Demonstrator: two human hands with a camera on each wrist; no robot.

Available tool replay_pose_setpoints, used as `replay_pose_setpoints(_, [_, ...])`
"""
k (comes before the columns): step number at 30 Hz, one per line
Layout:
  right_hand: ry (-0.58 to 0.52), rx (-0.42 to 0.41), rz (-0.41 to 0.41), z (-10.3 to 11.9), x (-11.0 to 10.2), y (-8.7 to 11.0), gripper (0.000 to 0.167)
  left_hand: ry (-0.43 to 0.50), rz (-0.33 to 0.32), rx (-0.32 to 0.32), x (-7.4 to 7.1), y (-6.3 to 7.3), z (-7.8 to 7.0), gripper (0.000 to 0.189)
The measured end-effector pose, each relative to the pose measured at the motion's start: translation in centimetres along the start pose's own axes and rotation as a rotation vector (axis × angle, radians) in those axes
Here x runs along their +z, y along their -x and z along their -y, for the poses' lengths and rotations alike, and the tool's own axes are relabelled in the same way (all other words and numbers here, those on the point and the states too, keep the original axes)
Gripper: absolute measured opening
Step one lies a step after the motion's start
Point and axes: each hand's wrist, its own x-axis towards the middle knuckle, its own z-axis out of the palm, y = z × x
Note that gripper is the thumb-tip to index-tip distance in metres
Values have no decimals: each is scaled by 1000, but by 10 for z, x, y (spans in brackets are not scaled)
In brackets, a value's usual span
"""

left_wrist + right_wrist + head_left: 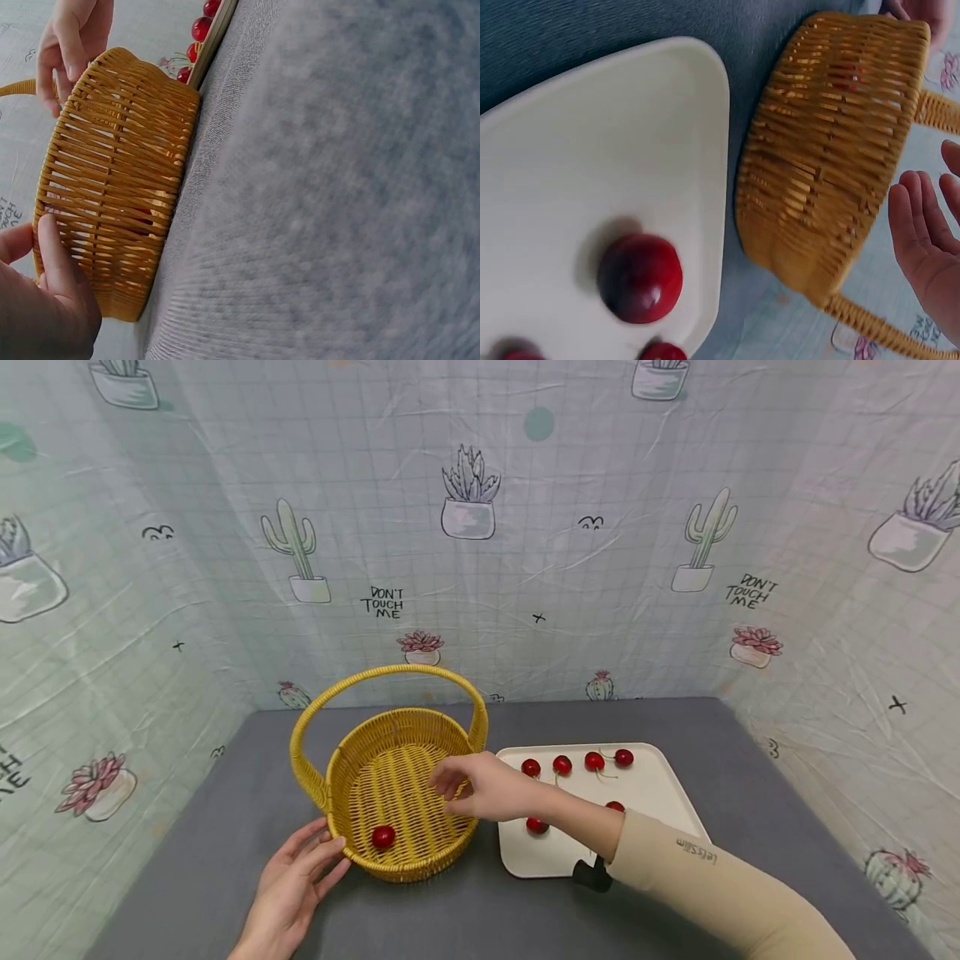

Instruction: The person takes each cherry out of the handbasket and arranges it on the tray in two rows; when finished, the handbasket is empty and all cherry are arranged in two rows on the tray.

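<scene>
A yellow woven basket (408, 777) with a tall arched handle stands on the grey table. One red cherry (383, 837) lies inside, near the basket's front left wall. My left hand (292, 881) holds the basket's front left rim; the left wrist view shows fingers (56, 255) on its outer wall and at the rim. Over the right part of the basket hovers my right hand (483, 785), its fingers loosely bent with nothing between them. To the right, a white tray (558, 860) carries several red cherries (562, 765), some with stems; my right forearm hides part of it.
A patterned cloth (540, 560) with cactus drawings hangs behind and at both sides of the grey table (420, 927). The basket's handle (390, 670) arches up behind my right hand. A black strap mount (592, 875) hangs below my right wrist, over the tray's front edge.
</scene>
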Motion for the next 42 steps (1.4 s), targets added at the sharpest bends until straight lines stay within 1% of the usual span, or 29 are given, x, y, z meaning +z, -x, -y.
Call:
replay_pose_setpoints(5, [43,-20,63,-2,12,-16,27,0,5,1,-1,-1,0,59])
replay_pose_setpoints(9, [85,-53,118,-3,24,-29,25,-2,10,3,-2,-1,1,58])
replay_pose_setpoints(13, [100,-58,153,-1,35,-40,25,-10,16,6,-2,-1,1,59])
replay_pose_setpoints(16, [91,-47,170,0,43,-46,27,-17,19,8,-2,-1,0,59])
replay_pose_setpoints(23, [105,-4,176,-2,58,-59,26,-32,18,8,-1,0,0,62])
replay_pose_setpoints(29, [157,28,157,-4,65,-66,27,-31,16,5,0,0,1,61])
replay_pose_setpoints(32, [160,41,152,-7,68,-69,29,-27,19,4,0,0,1,61])
replay_pose_setpoints(36, [160,46,174,-8,72,-71,30,-33,23,4,0,-1,0,65])
replay_pose_setpoints(42, [219,50,198,-7,81,-74,30,-39,26,1,-1,-1,0,65])
